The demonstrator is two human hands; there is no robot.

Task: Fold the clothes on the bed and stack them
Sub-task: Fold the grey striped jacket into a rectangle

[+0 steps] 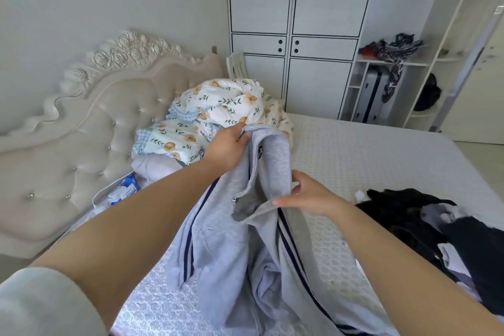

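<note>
1. Grey fleece, striped in navy: the zip jacket point(261, 240) hangs lifted above the bed point(368, 161), its lower part bunched on the mattress near me.
2. My left hand point(227, 148) has its grip clenched on the jacket's upper edge, fingers curled over the fabric at the highest point of the garment.
3. My right hand point(308, 195) grasps the jacket lower and nearer to me, thumb on top and fingers under a fold beside the collar opening; the cloth runs taut between my two hands.
4. From both grips the body of the jacket falls downward and toward me, with one pair of navy stripes showing under each forearm.
5. I see a metal zip pull point(234, 200) just left of the right hand, between the hands.
6. A pile of dark clothes point(425, 221) lies on the bed to the right, apart from the jacket.
7. A floral quilt point(231, 106) is heaped by the tufted headboard point(90, 128), behind the left hand.
8. A white wardrobe point(294, 22) stands beyond the bed.
</note>
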